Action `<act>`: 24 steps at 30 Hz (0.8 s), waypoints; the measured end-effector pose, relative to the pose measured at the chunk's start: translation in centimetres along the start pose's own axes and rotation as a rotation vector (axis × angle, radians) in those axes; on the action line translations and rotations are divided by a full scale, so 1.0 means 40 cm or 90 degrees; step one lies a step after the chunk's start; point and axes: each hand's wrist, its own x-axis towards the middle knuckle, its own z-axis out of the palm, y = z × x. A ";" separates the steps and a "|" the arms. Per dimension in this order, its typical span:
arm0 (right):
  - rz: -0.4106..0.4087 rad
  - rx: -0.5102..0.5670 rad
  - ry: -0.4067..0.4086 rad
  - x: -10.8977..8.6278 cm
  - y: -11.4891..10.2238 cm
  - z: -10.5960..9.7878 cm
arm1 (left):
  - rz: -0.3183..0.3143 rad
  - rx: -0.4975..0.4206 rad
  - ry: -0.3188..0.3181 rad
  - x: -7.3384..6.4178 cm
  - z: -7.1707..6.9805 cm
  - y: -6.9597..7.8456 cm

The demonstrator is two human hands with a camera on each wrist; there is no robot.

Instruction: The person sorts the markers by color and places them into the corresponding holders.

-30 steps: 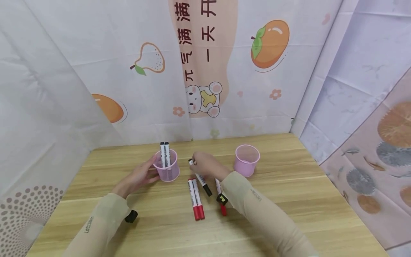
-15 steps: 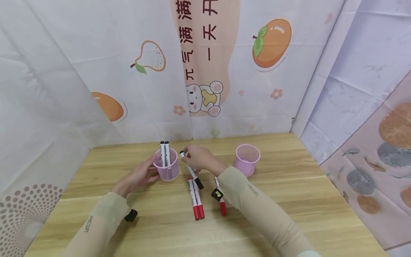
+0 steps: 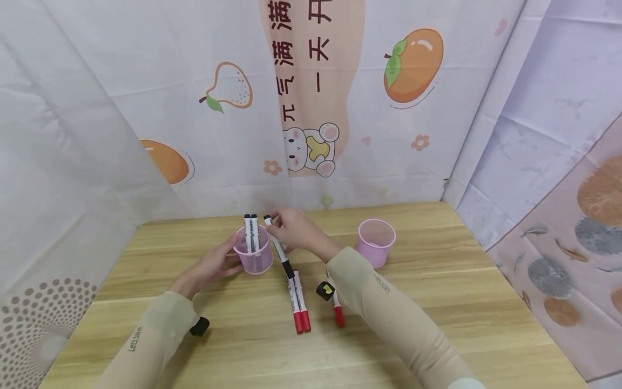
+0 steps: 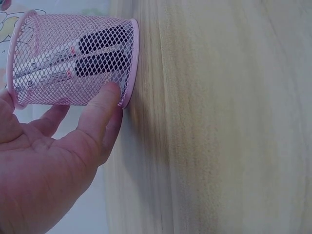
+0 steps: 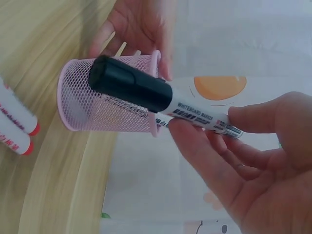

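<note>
My left hand point(image 3: 214, 266) holds the side of a pink mesh pen cup point(image 3: 257, 263). Thumb and fingers lie on opposite sides of its wall in the left wrist view. Two whiteboard markers point(image 3: 251, 233) stand in that cup, their black caps point(image 4: 100, 63) down near its base. Just right of the cup, my right hand point(image 3: 297, 232) pinches a black-capped whiteboard marker point(image 5: 141, 92) near its rear end. This marker hangs tilted, cap downward, outside the cup. On the table below lie two red-capped markers point(image 3: 300, 310) side by side.
A second pink pen cup point(image 3: 373, 251) stands at the right of the wooden table point(image 3: 437, 302). Another red-capped marker point(image 3: 338, 315) lies partly hidden under the right wrist and its black wrist camera point(image 3: 325, 290). Printed cloth point(image 3: 218, 162) hangs behind the table.
My right hand has lifted the black-capped marker off the table and carried it up and left to beside the left cup. The left hand stays on that cup.
</note>
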 end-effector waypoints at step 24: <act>-0.198 0.143 0.170 0.038 -0.032 0.030 | 0.031 -0.001 -0.011 -0.002 0.005 -0.010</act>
